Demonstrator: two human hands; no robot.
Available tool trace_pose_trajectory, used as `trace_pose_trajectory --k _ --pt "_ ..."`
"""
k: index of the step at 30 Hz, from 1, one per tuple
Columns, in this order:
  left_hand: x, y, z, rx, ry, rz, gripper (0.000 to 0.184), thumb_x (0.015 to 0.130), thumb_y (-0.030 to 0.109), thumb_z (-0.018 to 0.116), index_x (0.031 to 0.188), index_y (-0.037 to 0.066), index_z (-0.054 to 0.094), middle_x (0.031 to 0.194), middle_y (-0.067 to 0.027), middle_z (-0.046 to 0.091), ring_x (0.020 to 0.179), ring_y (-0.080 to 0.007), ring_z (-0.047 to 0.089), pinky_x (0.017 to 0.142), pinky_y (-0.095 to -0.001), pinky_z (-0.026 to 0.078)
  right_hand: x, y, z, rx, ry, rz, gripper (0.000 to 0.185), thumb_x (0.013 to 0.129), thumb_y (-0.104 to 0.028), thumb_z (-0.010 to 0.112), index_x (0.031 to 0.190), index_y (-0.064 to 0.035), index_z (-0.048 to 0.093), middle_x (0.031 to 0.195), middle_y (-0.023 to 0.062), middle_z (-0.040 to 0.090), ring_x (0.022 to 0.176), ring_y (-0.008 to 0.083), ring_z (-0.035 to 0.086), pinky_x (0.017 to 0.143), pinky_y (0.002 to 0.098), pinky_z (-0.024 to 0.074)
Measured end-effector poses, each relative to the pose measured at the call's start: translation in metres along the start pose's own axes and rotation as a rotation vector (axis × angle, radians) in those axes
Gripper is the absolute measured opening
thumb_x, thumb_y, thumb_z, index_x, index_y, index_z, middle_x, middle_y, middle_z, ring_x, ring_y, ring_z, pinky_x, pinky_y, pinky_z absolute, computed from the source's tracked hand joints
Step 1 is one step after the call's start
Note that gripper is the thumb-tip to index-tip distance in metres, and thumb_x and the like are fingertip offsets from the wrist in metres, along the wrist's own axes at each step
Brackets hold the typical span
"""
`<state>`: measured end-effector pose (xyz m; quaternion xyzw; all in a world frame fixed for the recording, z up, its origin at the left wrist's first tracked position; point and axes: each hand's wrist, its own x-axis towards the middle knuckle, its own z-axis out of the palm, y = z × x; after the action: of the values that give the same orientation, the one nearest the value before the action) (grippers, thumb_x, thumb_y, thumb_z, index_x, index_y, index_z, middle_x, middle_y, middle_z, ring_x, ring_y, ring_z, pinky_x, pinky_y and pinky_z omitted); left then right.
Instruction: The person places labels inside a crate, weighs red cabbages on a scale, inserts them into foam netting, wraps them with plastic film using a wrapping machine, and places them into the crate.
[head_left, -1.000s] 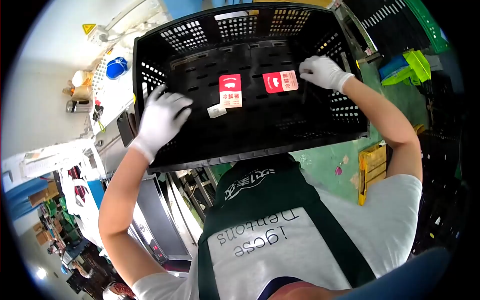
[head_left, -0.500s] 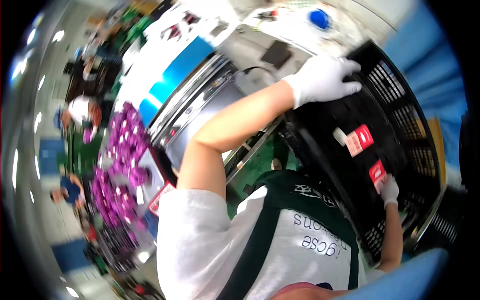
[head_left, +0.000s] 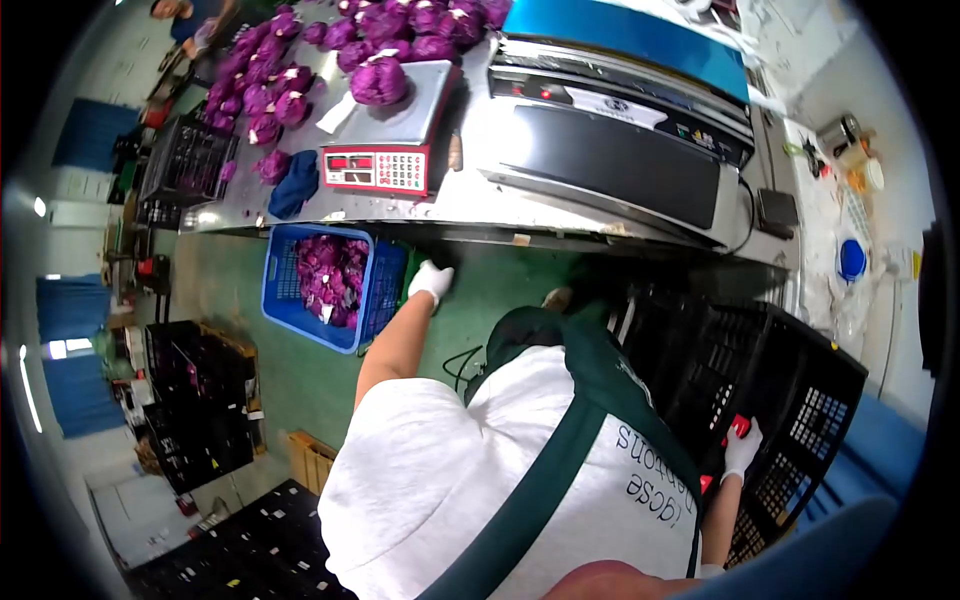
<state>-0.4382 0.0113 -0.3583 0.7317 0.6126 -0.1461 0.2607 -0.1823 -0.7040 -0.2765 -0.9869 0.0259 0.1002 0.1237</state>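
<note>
Change noted: the left hand [head_left: 430, 284] is now out of the black crate [head_left: 825, 410] and hangs over the green floor [head_left: 405, 345], while the right hand [head_left: 741, 447] remains inside. In effect, contact with the crate's contents now rests on the right hand alone. Left hand: white glove, part open, fingers loosely bent, nothing seen in it. Right hand: white glove, fingers bent and close at a red label [head_left: 738, 425] — contact appears likely, but whether it is pinched cannot be told at this angle. A second red label [head_left: 706, 483] shows partly, nearer the body than the right hand, cut off by the apron [head_left: 520, 500]. Containers: the black crate has slotted walls around the right hand. Just beside the left hand, on its outer side, a blue basket [head_left: 300, 338] holds a heap of loose purple leaves. Beyond the left hand, the worktop [head_left: 480, 208] carries a scale [head_left: 375, 170] with one purple cabbage [head_left: 380, 80] on its pan, and more cabbages [head_left: 262, 98] piled behind and to the left. A machine with a dark front plate [head_left: 610, 150] stands right of the scale — clear of both hands.
</note>
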Motion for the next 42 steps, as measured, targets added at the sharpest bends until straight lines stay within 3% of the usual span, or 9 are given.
trace_pose_trajectory --k 6,8,10,14,20,24,31,34,42 --pt "0.081 -0.089 -0.008 -0.249 0.043 -0.36 0.052 0.079 0.038 0.059 0.11 -0.003 0.065 0.114 -0.0254 0.063 0.111 -0.0357 0.061 0.092 -0.0425 0.049 0.003 0.006 0.005 0.013 0.015 0.015 0.058 0.072 -0.012 0.072 0.126 -0.002 0.052 0.121 0.0178 0.052 0.113 0.0373 0.051 0.096 0.0407 0.0441" --pt "0.067 -0.067 -0.006 -0.173 -0.036 -0.229 0.058 0.081 0.041 0.059 0.118 -0.004 0.061 0.118 -0.0253 0.062 0.112 -0.0382 0.06 0.091 -0.0423 0.05 0.001 0.005 0.006 0.025 0.029 0.044 0.056 0.07 -0.011 0.073 0.122 -0.0018 0.054 0.119 0.0165 0.053 0.111 0.0358 0.052 0.094 0.0403 0.0451" --pt "0.101 -0.069 0.052 -0.101 0.001 0.042 0.05 0.083 0.036 0.063 0.107 -0.008 0.063 0.095 -0.0208 0.068 0.075 -0.0269 0.068 0.066 -0.0374 0.055 0.002 0.0 0.005 0.05 0.041 0.065 0.056 0.068 -0.01 0.074 0.12 -0.0018 0.055 0.114 0.0152 0.055 0.107 0.0342 0.054 0.092 0.04 0.0462" --pt "0.029 0.037 0.069 -0.224 -0.519 0.312 0.061 0.087 0.032 0.065 0.131 -0.008 0.049 0.115 -0.0186 0.064 0.093 -0.023 0.065 0.075 -0.0336 0.056 0.0 0.006 0.009 0.084 0.017 0.108 0.055 0.065 -0.007 0.076 0.117 -0.0023 0.057 0.102 0.0128 0.059 0.098 0.0313 0.055 0.087 0.0393 0.0473" --pt "-0.028 0.114 0.111 -0.051 -0.539 0.707 0.059 0.09 0.037 0.061 0.132 -0.003 0.05 0.117 -0.0158 0.064 0.084 -0.0209 0.066 0.078 -0.0343 0.053 -0.006 -0.002 0.019 0.018 0.115 0.113 0.041 0.067 -0.003 0.072 0.106 -0.0035 0.059 0.095 0.0105 0.058 0.093 0.0297 0.054 0.084 0.0403 0.0469" --pt "-0.007 0.092 0.122 -0.063 -0.569 0.555 0.063 0.086 0.044 0.058 0.13 -0.001 0.053 0.131 -0.0227 0.055 0.123 -0.0349 0.052 0.105 -0.0368 0.039 -0.013 -0.004 0.018 0.044 0.13 0.11 0.037 0.071 -0.003 0.07 0.106 -0.0033 0.059 0.091 0.0086 0.057 0.093 0.0279 0.052 0.083 0.0385 0.046" --pt "0.04 0.0 0.086 0.1 -0.418 0.161 0.053 0.083 0.043 0.054 0.11 -0.001 0.067 0.118 -0.023 0.063 0.116 -0.0345 0.058 0.098 -0.0408 0.045 -0.02 -0.008 0.022 0.066 0.148 0.096 0.029 0.074 -0.003 0.068 0.099 -0.0041 0.055 0.088 0.0075 0.055 0.094 0.0279 0.049 0.083 0.0387 0.0431" --pt "0.121 -0.064 0.111 0.226 -0.355 -0.288 0.052 0.093 0.04 0.038 0.137 0.013 0.049 0.141 -0.0142 0.048 0.13 -0.0287 0.047 0.108 -0.0405 0.035 -0.023 -0.01 0.023 0.07 0.187 0.074 0.029 0.075 -0.002 0.067 0.101 -0.0043 0.055 0.088 0.0074 0.055 0.095 0.028 0.048 0.084 0.039 0.0426" --pt "0.114 -0.054 0.036 0.178 -0.463 -0.15 0.045 0.096 0.028 0.04 0.133 0.006 0.051 0.12 -0.0163 0.064 0.096 -0.0326 0.068 0.078 -0.0451 0.056 -0.029 0.024 0.016 0.394 0.156 0.099 0.029 0.084 -0.005 0.064 0.113 -0.0017 0.061 0.11 0.0119 0.06 0.102 0.0264 0.056 0.09 0.0362 0.0451"
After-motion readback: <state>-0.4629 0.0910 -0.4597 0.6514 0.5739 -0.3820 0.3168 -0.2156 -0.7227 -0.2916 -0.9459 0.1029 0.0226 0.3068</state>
